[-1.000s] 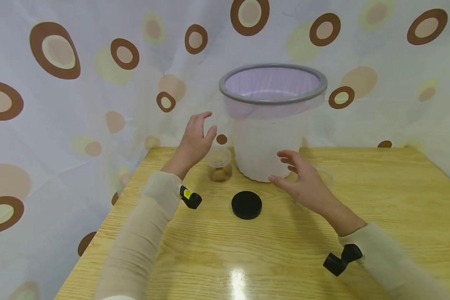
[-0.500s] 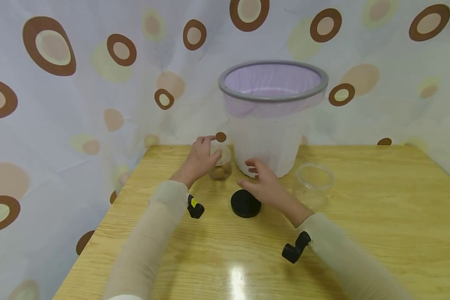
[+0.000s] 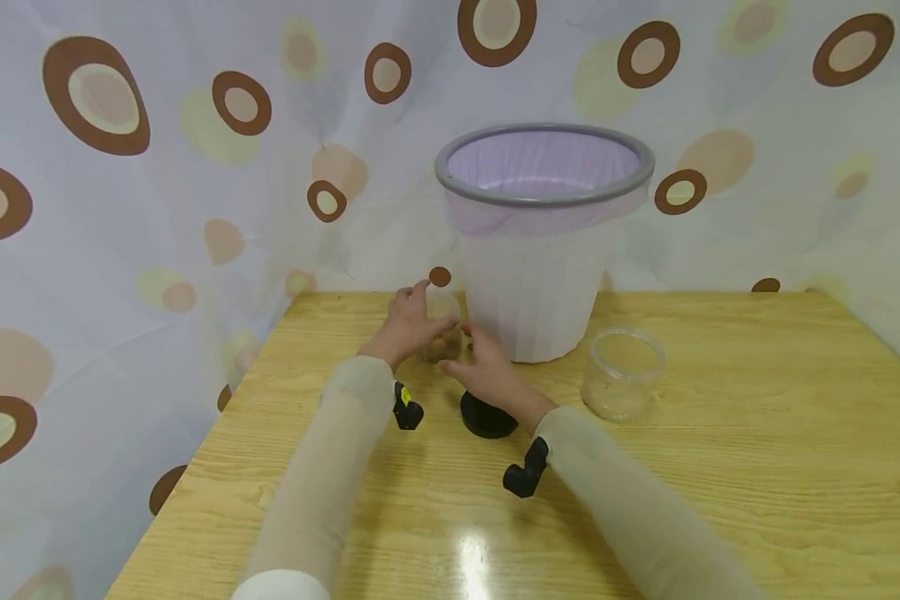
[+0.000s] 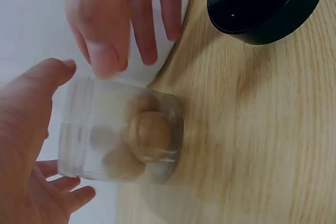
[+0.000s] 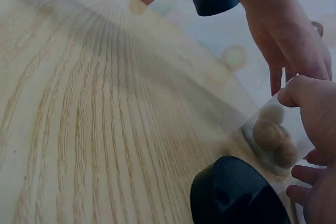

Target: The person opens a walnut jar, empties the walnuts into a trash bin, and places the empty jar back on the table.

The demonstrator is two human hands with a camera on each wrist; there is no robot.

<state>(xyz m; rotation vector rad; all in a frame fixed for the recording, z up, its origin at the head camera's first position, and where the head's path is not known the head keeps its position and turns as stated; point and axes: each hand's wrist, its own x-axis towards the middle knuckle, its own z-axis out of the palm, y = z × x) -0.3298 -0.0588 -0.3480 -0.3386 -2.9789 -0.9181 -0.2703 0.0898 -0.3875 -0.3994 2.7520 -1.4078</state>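
Note:
A clear plastic jar [image 3: 442, 346] with several round brown balls [image 4: 151, 135] inside stands upright on the table, at the left of a big white bin. My left hand [image 3: 408, 323] reaches around its upper part from the left, thumb and fingers spread on either side of the rim. From the right comes my right hand [image 3: 489, 368], its thumb tip right at the jar's wall and its other fingers loosely extended beside it. Below the right hand lies a round black lid [image 3: 486, 418], partly hidden by the wrist in the head view.
The white bin [image 3: 528, 292] has a grey rim and a purple liner, and stands close behind the hands. To its right is a second clear container [image 3: 621, 383], wide-mouthed. A patterned curtain [image 3: 217, 192] hangs behind the wooden table [image 3: 757, 433].
My right hand has moved left, past the clear container and over the lid, to the jar with the balls. My left hand has come down to that jar's rim.

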